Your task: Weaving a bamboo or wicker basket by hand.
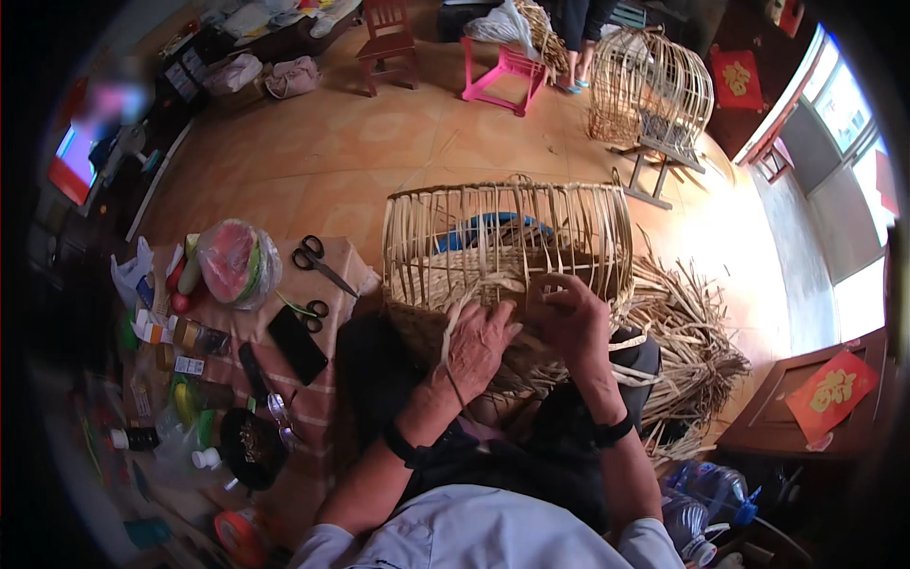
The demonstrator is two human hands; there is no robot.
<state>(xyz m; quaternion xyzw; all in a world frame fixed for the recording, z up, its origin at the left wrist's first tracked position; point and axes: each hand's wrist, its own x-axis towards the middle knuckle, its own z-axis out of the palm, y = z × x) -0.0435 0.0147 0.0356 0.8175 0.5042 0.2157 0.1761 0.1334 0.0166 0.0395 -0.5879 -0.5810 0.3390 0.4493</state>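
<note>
A woven basket (508, 194) of pale split strips lies across my lap, its open-slatted wall of uprights facing away from me. My left hand (477, 348) rests at its near edge, fingers curled down and closed on a pale weaving strip (453, 318) that loops over the back of the hand. Just to its right, my right hand (576, 324) is raised with thumb and fingers bent together near the weave. Whatever lies between those fingers is too small to make out. Part of the basket's near side is hidden behind both hands.
Loose dry strips (687, 356) pile up at my right. On the left, a cloth-covered table carries scissors (320, 266), a phone (298, 343), wrapped watermelon (232, 261) and several bottles. Farther off stand a pink stool (502, 76), another basket (654, 81) and a person's legs (576, 43).
</note>
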